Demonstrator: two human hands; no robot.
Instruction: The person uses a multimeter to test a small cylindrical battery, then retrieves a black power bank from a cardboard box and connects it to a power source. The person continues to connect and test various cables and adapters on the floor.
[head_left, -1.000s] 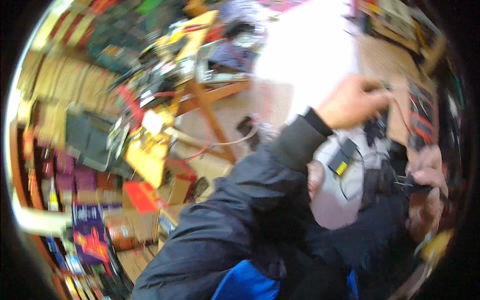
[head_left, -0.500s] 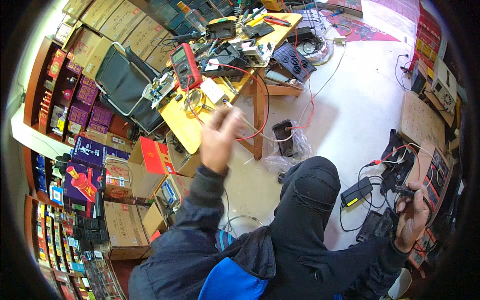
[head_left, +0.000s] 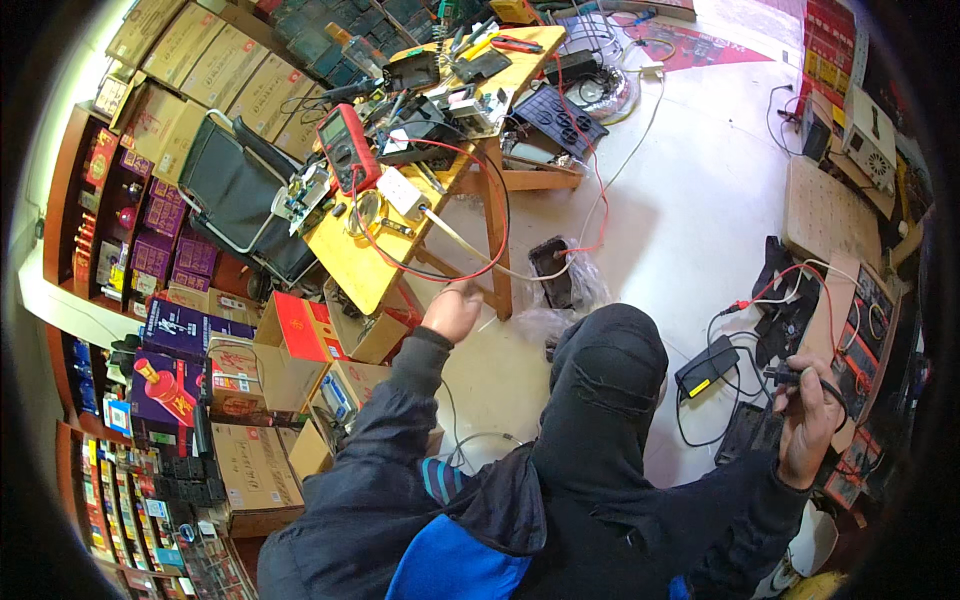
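My right hand (head_left: 808,425) is closed around a black cable plug (head_left: 785,376), and its cable loops behind the fingers. A black power adapter (head_left: 706,368) with a yellow label lies on the floor to the left of it. My left hand (head_left: 452,314) is below the yellow table's near corner, apart from the tabletop; its fingers are foreshortened and slightly smeared. Above that hand, a white socket box (head_left: 402,193) rests at the table's edge with a pale cord leading off. Beside it lies a red multimeter (head_left: 347,148), with red and black leads hanging in a loop.
Tools and electronic parts crowd the yellow table (head_left: 338,262). Open cartons (head_left: 297,330) stand to the left, near a black folding chair (head_left: 238,190). On the floor ahead is a black tray (head_left: 551,270) with clear plastic. Batteries (head_left: 868,350) and a wooden board (head_left: 832,212) are at right.
My left hand has dropped away from the socket box to below the table edge. My right hand still holds the plug, and my view has shifted slightly.
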